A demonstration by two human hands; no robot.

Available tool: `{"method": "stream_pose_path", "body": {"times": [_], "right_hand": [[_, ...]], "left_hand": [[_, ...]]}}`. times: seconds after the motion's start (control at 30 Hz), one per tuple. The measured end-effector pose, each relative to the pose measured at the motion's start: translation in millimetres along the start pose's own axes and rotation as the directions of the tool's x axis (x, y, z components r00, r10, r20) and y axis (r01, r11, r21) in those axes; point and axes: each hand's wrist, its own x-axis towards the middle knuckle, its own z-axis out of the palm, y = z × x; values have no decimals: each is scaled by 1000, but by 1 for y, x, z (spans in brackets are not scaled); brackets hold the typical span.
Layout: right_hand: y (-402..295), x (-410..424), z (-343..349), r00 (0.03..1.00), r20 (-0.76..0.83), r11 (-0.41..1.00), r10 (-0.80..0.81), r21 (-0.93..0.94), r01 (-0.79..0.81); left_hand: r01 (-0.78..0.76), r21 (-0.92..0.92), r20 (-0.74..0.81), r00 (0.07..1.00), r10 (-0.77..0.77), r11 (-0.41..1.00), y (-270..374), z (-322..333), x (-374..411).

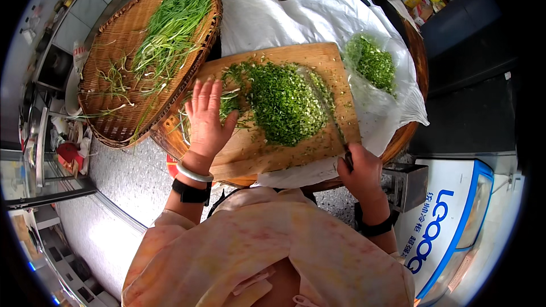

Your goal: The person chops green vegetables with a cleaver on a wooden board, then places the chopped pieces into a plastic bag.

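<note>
My right hand (362,175) grips the handle of a knife (335,125), its blade lying along the right side of a pile of finely chopped green herbs (283,102). The pile, with pale bits at its right, covers the middle of a wooden cutting board (239,157). My left hand (207,115) is palm down at the board's left end, thumb apart from the fingers, holding nothing. Beside and partly under it lie uncut thin green stalks (230,104); whether the palm presses on them I cannot tell.
A tilted woven bamboo basket (106,51) with long green stalks (179,17) stands at the left. Right of the board, a clear plastic bag (356,89) holds more chopped greens (375,64). White sheeting (264,17) covers the round wooden table (416,136). A chest freezer (452,179) is at right.
</note>
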Motion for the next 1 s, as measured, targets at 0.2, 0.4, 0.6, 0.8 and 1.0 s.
{"method": "stream_pose_path", "body": {"times": [0.2,0.4,0.6,0.8,1.0], "right_hand": [[7,2,-3,956,182,919,-230,-282,275],[-3,11,1,917,192,865,-351,-307,396],[-1,6,-1,920,205,852,-333,-352,387],[18,-11,-21,962,169,876,-212,-404,264],[26,-28,-35,992,123,965,-34,-253,64]], "left_hand": [[-161,38,-118,979,165,986,21,-22,17],[-512,-296,142,811,567,807,109,-20,7],[-592,-296,290,692,661,750,131,23,6],[-498,-200,438,725,532,844,99,21,21],[-294,-96,253,917,309,951,36,23,-2]]}}
